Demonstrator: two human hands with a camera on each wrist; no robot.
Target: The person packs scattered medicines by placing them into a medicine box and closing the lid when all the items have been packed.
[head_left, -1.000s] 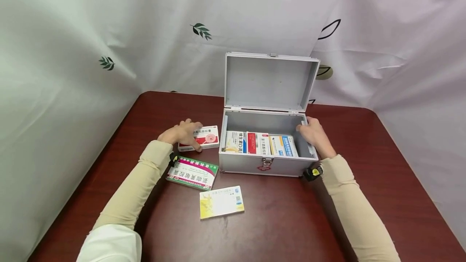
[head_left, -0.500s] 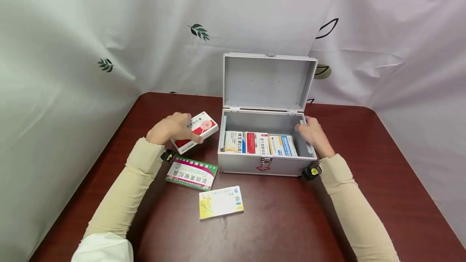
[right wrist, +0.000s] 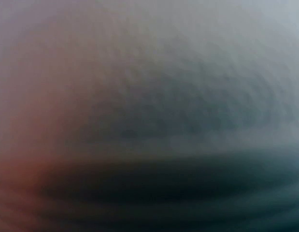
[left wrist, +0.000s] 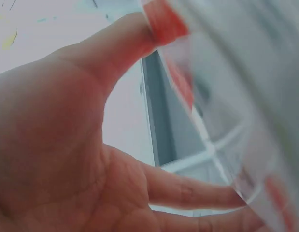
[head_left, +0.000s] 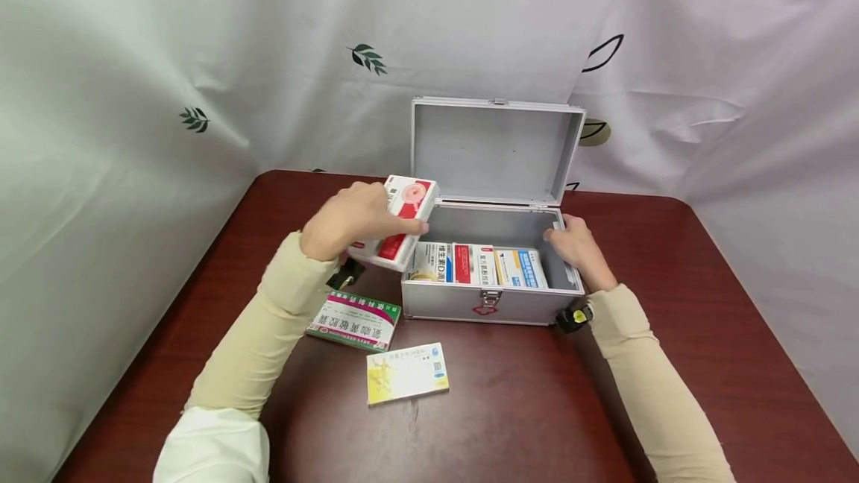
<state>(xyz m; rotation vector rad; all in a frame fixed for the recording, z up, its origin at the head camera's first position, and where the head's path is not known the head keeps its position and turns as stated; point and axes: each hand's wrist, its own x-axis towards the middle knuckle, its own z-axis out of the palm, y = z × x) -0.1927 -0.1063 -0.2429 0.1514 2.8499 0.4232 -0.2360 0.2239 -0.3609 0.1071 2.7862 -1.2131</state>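
In the head view my left hand (head_left: 359,221) holds a red and white medicine box (head_left: 411,203) between thumb and fingers, tilted, at the left end of a silver metal case (head_left: 443,304). The left wrist view shows the thumb and fingers of this hand (left wrist: 67,130) on opposite edges of the blurred box (left wrist: 226,96). My right hand (head_left: 579,246) grips the case's right wall, thumb over the rim inside. Its wrist view is a close blur. Inside the case stand a vitamin D box (head_left: 432,261), a red and white box (head_left: 474,263) and a blue, white and orange box (head_left: 520,267).
The case's lid (head_left: 496,151) stands raised at the back. A green and white medicine box (head_left: 356,320) lies on the dark red table (head_left: 510,393) left of the case. In front of it lies a yellow and white box (head_left: 407,373). Pale curtains (head_left: 268,58) surround the table.
My left hand has lifted the red and white box off the table, tilted it, and carried it right to the case's left end. The right hand stays at the right wall.
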